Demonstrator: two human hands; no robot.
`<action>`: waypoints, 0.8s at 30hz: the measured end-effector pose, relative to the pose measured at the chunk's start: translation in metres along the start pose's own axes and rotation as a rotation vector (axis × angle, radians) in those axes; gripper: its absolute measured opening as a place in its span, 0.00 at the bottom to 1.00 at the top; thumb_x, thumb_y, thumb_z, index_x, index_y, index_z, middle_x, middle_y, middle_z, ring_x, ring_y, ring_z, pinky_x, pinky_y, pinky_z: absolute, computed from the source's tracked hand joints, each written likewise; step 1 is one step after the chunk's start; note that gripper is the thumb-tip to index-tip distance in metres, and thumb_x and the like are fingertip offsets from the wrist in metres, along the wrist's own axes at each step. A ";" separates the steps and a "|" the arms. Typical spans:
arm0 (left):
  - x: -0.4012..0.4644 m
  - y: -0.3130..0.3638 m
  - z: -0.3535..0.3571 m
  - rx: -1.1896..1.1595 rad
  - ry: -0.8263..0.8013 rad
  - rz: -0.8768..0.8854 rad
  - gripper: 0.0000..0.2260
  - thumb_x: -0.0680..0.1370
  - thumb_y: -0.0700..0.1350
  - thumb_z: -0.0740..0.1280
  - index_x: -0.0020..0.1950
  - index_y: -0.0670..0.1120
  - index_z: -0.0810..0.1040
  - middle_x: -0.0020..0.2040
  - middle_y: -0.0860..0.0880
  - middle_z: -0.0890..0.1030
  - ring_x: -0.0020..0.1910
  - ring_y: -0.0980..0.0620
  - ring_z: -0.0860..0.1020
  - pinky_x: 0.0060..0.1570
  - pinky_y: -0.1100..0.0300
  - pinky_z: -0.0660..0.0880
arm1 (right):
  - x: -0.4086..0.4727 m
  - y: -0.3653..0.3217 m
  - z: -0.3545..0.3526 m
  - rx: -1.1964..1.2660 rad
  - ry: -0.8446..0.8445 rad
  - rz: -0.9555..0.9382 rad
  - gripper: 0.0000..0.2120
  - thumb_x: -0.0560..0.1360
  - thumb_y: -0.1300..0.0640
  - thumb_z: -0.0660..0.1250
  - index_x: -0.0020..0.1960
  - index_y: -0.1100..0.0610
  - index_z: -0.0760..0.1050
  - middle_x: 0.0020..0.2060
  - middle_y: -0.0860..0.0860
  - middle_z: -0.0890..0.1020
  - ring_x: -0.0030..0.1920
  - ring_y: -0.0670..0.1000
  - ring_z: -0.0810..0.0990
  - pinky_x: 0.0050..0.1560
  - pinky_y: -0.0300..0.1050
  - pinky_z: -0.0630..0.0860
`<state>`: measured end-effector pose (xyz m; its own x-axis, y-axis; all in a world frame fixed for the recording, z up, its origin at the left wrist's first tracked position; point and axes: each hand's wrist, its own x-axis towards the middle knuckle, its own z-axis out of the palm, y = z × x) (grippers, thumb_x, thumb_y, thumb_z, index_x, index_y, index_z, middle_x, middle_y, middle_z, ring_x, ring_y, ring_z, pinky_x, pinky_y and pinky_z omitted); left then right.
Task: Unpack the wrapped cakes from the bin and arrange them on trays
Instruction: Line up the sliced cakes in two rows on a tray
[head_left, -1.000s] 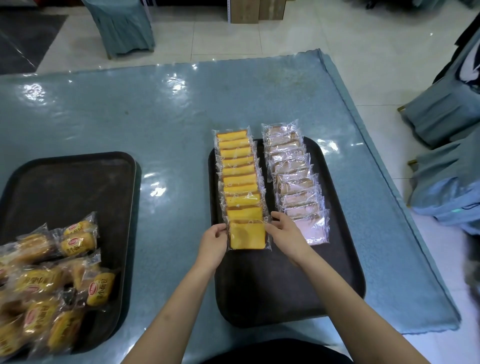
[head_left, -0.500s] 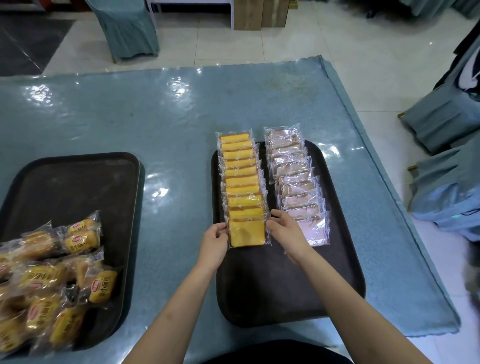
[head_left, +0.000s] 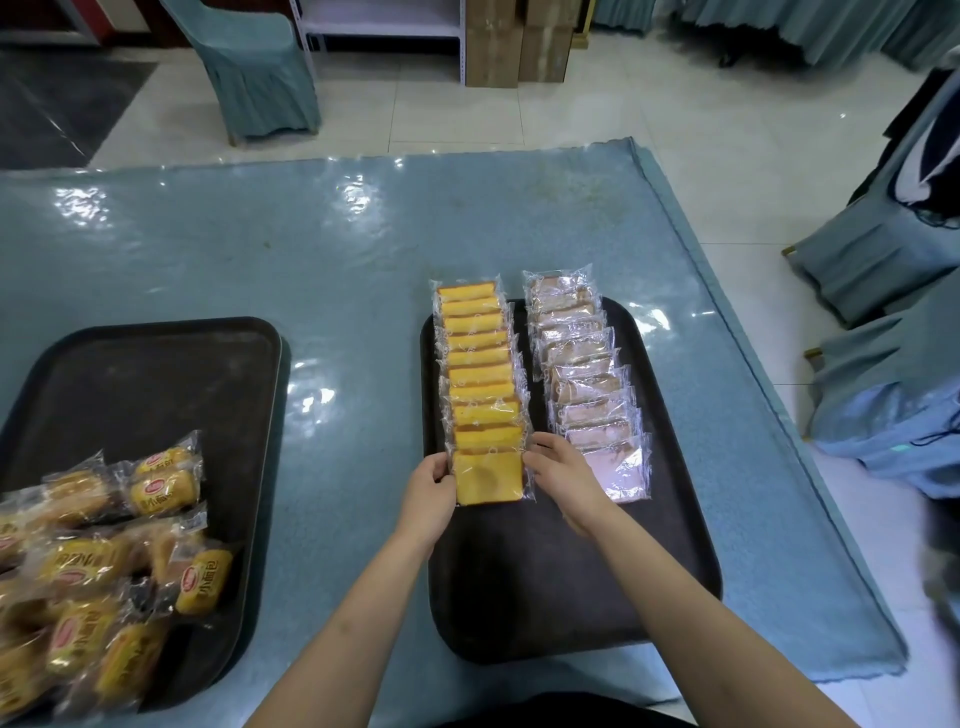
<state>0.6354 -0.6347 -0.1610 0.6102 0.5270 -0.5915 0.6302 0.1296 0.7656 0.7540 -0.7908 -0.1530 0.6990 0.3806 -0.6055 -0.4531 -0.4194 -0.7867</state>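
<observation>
A dark tray (head_left: 571, 582) lies in front of me with two rows of wrapped cakes. The left row holds several yellow cakes (head_left: 478, 358) overlapping like tiles; the right row holds several pale pink-brown cakes (head_left: 587, 384). The nearest yellow cake (head_left: 488, 478) lies at the front of its row. My left hand (head_left: 428, 499) pinches its left wrapper edge and my right hand (head_left: 563, 478) pinches its right edge. A second dark tray (head_left: 156, 379) at the left carries a loose pile of wrapped yellow rolls (head_left: 98, 561).
The table (head_left: 311, 270) is covered in a glossy blue-green plastic sheet. Covered chairs stand at the right (head_left: 893, 364) and beyond the table's far edge (head_left: 260, 73). Cardboard boxes (head_left: 519, 41) stand on the floor farther back.
Both hands stay on the nearest yellow cake, which has barely shifted. The camera has tilted up a little, showing more of the floor beyond the table.
</observation>
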 end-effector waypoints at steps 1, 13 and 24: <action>0.000 0.000 0.000 -0.015 -0.003 -0.005 0.13 0.85 0.41 0.62 0.69 0.50 0.75 0.58 0.55 0.81 0.54 0.60 0.79 0.52 0.59 0.80 | 0.001 0.000 0.001 0.009 -0.002 0.005 0.21 0.81 0.56 0.70 0.73 0.55 0.72 0.64 0.50 0.80 0.60 0.46 0.80 0.66 0.49 0.77; -0.007 0.007 0.000 -0.036 -0.052 -0.009 0.17 0.84 0.45 0.65 0.73 0.50 0.73 0.61 0.53 0.82 0.60 0.54 0.81 0.61 0.49 0.81 | 0.006 0.000 0.001 -0.022 0.005 0.000 0.23 0.81 0.55 0.70 0.75 0.57 0.71 0.66 0.52 0.79 0.65 0.51 0.79 0.72 0.55 0.74; -0.017 0.012 -0.002 -0.022 -0.014 -0.013 0.18 0.86 0.42 0.62 0.77 0.48 0.69 0.71 0.50 0.76 0.64 0.55 0.77 0.59 0.57 0.78 | -0.005 -0.012 -0.002 0.004 0.024 -0.045 0.23 0.83 0.58 0.68 0.77 0.59 0.70 0.68 0.50 0.77 0.68 0.50 0.76 0.72 0.47 0.71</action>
<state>0.6316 -0.6401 -0.1412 0.6088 0.5135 -0.6048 0.6275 0.1548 0.7631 0.7576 -0.7894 -0.1404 0.7316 0.3795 -0.5664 -0.4232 -0.3985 -0.8137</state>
